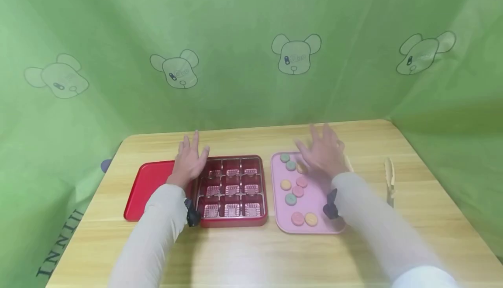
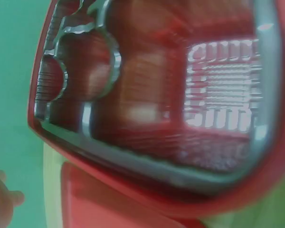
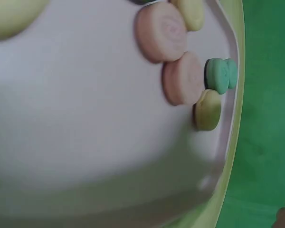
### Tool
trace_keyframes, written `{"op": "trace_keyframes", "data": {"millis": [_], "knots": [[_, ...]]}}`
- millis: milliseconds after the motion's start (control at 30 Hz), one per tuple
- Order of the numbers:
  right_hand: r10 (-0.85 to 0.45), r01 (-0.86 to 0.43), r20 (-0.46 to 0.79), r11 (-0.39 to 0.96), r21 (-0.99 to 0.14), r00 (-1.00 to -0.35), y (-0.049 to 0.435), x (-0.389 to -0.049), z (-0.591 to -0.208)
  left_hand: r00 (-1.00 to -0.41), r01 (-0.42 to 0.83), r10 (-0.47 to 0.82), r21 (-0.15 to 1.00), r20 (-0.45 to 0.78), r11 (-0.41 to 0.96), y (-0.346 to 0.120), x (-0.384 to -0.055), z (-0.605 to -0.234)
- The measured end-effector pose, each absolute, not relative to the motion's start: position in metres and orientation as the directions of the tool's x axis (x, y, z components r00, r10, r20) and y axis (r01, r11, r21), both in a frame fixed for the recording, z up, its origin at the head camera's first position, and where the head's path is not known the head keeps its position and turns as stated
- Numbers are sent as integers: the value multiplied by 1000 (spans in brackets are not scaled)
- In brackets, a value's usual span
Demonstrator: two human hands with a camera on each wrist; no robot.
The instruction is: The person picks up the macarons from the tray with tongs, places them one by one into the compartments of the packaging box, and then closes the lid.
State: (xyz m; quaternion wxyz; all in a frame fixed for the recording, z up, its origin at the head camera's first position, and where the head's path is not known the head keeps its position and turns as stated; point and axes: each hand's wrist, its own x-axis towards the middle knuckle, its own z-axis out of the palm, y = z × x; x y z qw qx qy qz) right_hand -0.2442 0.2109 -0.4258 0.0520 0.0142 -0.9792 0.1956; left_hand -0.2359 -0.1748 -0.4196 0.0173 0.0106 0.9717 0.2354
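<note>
My left hand [image 1: 189, 161] is stretched out with fingers spread, above the gap between a red lid [image 1: 151, 187] and a red box [image 1: 233, 223]. Inside the box is a shiny divided insert [image 2: 99, 121] with several square compartments, and nothing lies in them. Blurred and with spread fingers, my right hand [image 1: 324, 153] hovers over the far right part of a pink tray [image 1: 283, 224]. Several round macaron-like cookies sit on that tray, among them a pink cookie [image 3: 161, 32], a green cookie [image 1: 291, 199] and a yellow cookie [image 1: 311, 219]. Neither hand holds anything.
Tongs [image 1: 390, 181] with cream tips lie on the wooden table [image 1: 243, 257] at the right. A cream-coloured piece [image 1: 348, 164] shows beside the right hand, mostly hidden. Behind the table hangs a green curtain [image 1: 235, 95] with bear faces.
</note>
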Motion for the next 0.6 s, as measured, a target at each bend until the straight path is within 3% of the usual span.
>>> {"op": "trace_keyframes", "data": {"millis": [200, 433, 600], "knots": [[30, -8, 79, 901, -433, -996, 226, -224, -426, -999, 13, 31, 586, -21, 810, -177, -221, -432], [90, 49, 56, 854, -517, -994, 249, -197, -424, -999, 45, 44, 676, 18, 736, -175, -205, -442], [135, 81, 67, 851, -518, -989, 271, -175, -427, -998, 66, 60, 730, 34, 680, -173, -192, -447]]}}
